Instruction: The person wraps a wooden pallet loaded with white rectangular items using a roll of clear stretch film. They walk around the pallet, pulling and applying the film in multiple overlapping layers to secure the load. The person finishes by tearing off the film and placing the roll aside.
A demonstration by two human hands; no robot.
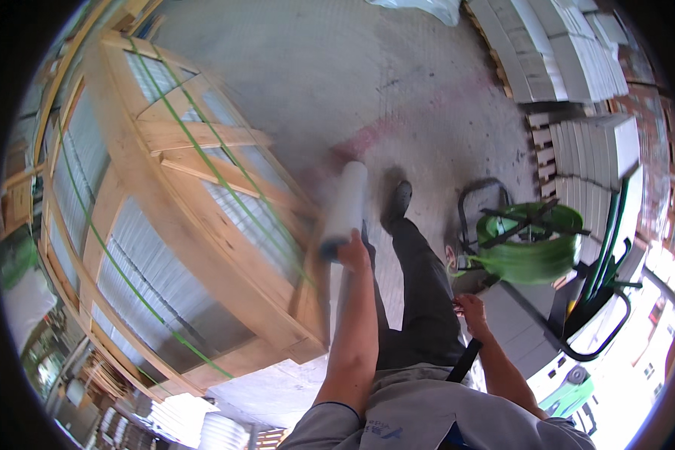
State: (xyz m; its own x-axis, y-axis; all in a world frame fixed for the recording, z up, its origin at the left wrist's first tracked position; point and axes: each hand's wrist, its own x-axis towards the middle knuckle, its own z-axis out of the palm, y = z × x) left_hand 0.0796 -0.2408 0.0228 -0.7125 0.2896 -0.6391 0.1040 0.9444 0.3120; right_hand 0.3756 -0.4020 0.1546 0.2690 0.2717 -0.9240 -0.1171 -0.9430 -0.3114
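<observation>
My left hand point(354, 252) is closed around the lower end of a roll of whitish stretch film point(346, 199), which points forward in front of my legs. Close to the left of the roll stands a large wooden crate point(195, 247), bound with green straps point(187, 127). My right hand point(470, 313) hangs beside my right thigh with its fingers curled; whatever they may hold is too small to make out. A black strap point(465, 361) runs near that wrist.
To the right stands a strapping cart with a coil of green strap point(529, 244) and a black curved handle point(604, 341). Stacks of white boxes point(585, 146) on pallets line the right side. Clear plastic point(427, 9) lies on the concrete floor point(292, 67) ahead.
</observation>
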